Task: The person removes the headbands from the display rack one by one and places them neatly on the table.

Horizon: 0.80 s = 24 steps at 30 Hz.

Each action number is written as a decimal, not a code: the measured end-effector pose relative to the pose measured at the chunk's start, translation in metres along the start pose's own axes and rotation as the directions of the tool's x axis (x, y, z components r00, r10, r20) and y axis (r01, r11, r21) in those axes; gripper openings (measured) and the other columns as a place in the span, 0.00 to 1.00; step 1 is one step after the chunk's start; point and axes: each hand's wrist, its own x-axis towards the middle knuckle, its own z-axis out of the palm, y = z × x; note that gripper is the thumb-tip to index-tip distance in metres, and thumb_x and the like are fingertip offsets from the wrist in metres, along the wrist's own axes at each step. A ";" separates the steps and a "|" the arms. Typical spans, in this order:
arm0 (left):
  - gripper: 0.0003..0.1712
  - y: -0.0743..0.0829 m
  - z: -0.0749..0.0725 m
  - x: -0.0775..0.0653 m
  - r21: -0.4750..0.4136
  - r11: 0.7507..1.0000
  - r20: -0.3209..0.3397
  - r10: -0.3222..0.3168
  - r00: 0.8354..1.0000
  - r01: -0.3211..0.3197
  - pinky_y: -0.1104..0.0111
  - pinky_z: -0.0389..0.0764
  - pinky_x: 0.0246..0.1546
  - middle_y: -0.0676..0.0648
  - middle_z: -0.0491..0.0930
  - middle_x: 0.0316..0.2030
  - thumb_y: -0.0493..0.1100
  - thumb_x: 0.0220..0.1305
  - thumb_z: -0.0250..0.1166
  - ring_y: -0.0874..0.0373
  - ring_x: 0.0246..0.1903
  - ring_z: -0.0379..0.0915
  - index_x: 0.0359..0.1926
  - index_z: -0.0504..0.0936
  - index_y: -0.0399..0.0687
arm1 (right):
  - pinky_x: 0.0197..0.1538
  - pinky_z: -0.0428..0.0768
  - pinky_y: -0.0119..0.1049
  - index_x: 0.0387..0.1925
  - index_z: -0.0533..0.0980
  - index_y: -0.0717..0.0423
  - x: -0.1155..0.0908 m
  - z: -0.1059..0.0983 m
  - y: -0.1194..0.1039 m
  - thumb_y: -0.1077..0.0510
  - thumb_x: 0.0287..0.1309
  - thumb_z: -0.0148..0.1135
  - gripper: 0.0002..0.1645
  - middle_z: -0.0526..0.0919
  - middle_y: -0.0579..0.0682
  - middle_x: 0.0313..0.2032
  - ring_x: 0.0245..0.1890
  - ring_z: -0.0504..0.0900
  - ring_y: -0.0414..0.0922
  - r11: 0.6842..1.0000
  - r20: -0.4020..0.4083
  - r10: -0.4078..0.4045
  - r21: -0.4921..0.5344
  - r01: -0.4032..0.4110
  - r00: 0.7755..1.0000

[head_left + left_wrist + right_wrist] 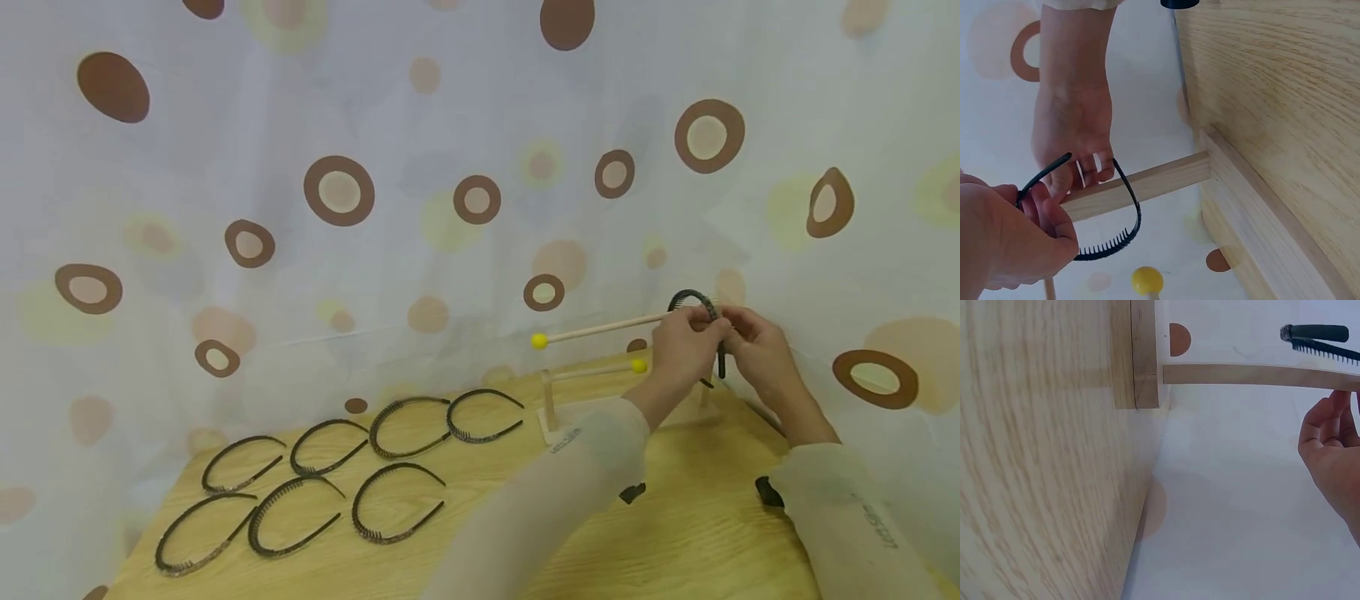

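My left hand (pixel 684 350) grips a dark toothed headband (pixel 690 293) at the right end of the wooden stand (pixel 549 400). In the left wrist view, the left hand (pixel 1022 244) has its fingers curled round one arm of the headband (pixel 1107 251), whose loop surrounds the stand's post (pixel 1172 178). My right hand (pixel 768 354) is at the top of that post, facing the left hand. Its fingers bend against the post (pixel 1260 375) in the right wrist view, close to the headband's other tip. The upper rod (pixel 607 328) ends in a yellow ball (pixel 539 341).
Several similar headbands (pixel 397 539) lie in two rows on the wooden table (pixel 495 517), left of the stand. A lower rod with a yellow ball (pixel 639 366) sits under the upper one. Behind the table hangs a spotted curtain (pixel 420 250).
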 end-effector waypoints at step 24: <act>0.05 -0.002 -0.127 -0.037 0.036 0.971 0.116 0.230 0.966 -0.236 0.80 0.76 0.28 0.65 0.79 0.34 0.46 0.67 0.71 0.78 0.30 0.75 0.42 0.90 0.55 | 0.40 0.77 0.22 0.62 0.74 0.55 0.002 0.011 0.003 0.53 0.76 0.52 0.20 0.81 0.37 0.43 0.41 0.77 0.34 0.998 -0.026 -0.050 0.045 0.051 0.998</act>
